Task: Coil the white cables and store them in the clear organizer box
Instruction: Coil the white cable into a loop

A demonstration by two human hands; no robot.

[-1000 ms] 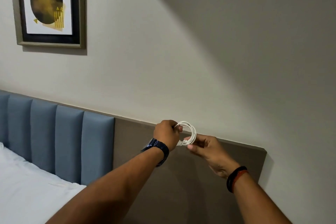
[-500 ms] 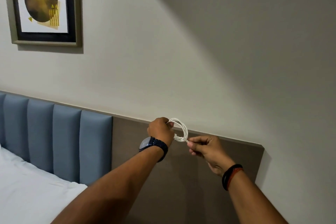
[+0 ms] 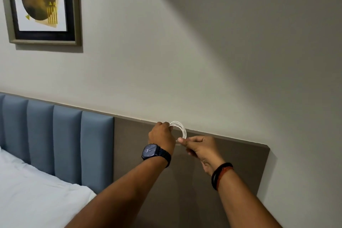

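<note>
Head camera, sole view: we face the wall (image 3: 185,52) from near, frame canted so the headboard (image 3: 129,144) slopes down rightward; bed (image 3: 37,200) lower left, framed print (image 3: 42,5) upper left.

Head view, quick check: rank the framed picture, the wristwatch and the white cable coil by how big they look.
1. framed picture, largest even though cropped.
2. wristwatch.
3. white cable coil, close to the watch and partly hidden, so that order is unsure.
</note>
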